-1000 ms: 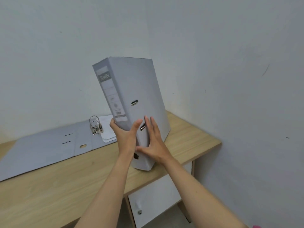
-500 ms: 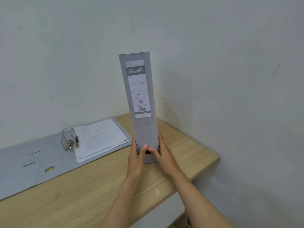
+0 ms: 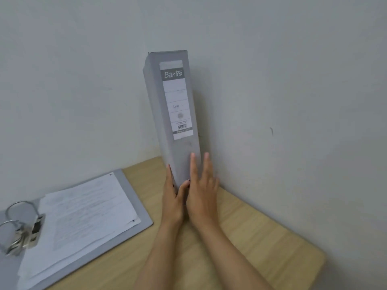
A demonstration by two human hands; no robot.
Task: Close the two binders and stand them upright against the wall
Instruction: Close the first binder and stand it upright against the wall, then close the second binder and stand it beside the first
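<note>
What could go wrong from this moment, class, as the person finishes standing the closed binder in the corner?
1. The closed Bantex binder stands tall and narrow, tilted slightly; if the left hand and right hand let go too soon, it may topple.
2. It could fall onto the open binder beside it, creasing the loose papers or hitting the metal rings.
3. The desk edge is close; a sliding base might go over.

A single head-worn wide-angle view looks forward and down from above and behind both hands, along the forearms toward the room corner. It sits close, with the left hand (image 3: 172,197) and right hand (image 3: 202,191) mid-frame. Beyond them rises the closed binder (image 3: 173,114); left of them lies the open binder (image 3: 83,222).
</note>
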